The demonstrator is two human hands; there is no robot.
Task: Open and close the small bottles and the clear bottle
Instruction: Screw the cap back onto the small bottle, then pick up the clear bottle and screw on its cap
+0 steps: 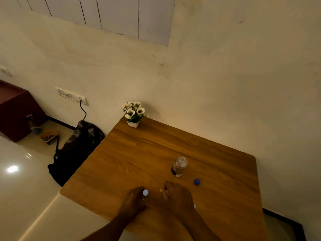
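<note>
On the wooden table (139, 153) my left hand (134, 199) grips a small bottle with a white cap (145, 194), standing upright near the front edge. My right hand (177, 197) rests just to its right, fingers loosely curled; a small pale object (194, 206) peeks out at its right side, and I cannot tell whether the hand holds it. The clear bottle (179, 166) stands upright behind my right hand with its neck uncapped. Its blue cap (197, 182) lies on the table to the right of it.
A small white pot of flowers (133, 113) stands at the table's far left corner against the wall. A dark backpack (78, 150) leans on the floor by the table's left edge, below a wall socket with a cable.
</note>
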